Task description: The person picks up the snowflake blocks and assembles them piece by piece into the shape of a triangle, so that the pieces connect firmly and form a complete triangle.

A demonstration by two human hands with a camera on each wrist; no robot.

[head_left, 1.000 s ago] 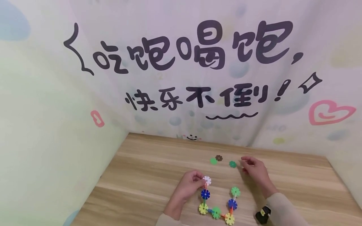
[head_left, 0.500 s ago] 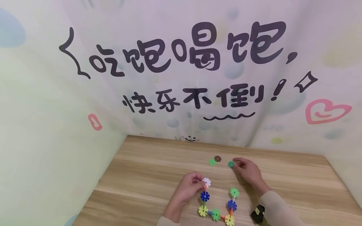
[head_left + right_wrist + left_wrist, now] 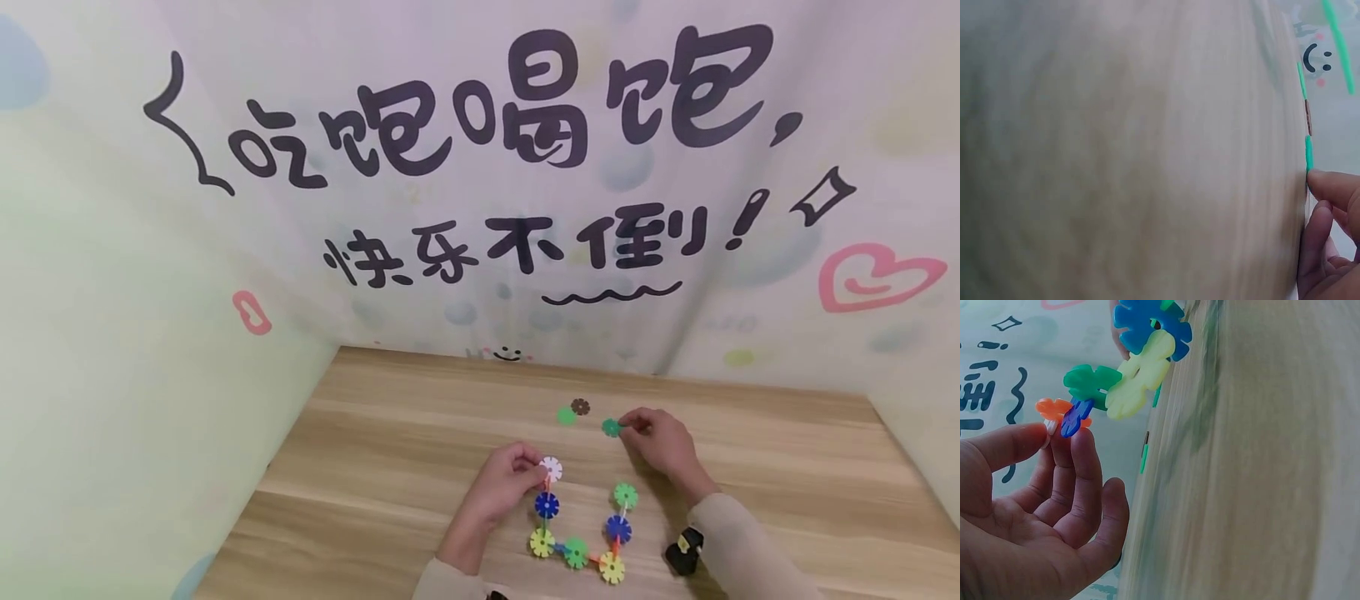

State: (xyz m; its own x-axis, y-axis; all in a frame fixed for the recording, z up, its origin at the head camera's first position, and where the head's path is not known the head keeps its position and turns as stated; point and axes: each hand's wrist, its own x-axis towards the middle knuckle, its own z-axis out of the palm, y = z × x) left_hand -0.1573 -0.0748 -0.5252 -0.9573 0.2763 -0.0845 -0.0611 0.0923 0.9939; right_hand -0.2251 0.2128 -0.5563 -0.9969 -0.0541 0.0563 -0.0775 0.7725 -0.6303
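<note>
A U-shaped chain of notched plastic building discs stands in front of me in the head view, its pieces slotted together edge to edge. My left hand (image 3: 504, 492) pinches the white disc (image 3: 551, 468) at the chain's left tip between thumb and fingers. In the left wrist view that disc is mostly hidden by the fingertips, beside an orange disc (image 3: 1054, 409) and a dark blue disc (image 3: 1076, 417). Farther back, my right hand (image 3: 663, 442) pinches the edge of a dark green disc (image 3: 611, 427), which lies on the wooden table. A light green disc (image 3: 626, 496) ends the chain's right arm.
Behind, a bright green disc (image 3: 566, 416) and a brown disc (image 3: 581, 407) lie side by side on the table (image 3: 360, 433). A black device (image 3: 684, 552) sits by the right sleeve. A printed wall covering (image 3: 420, 317) borders the table's back edge.
My right hand has moved left to the dark green disc and now pinches its edge. My left hand keeps its pinch on the white disc. The head view has shifted slightly.
</note>
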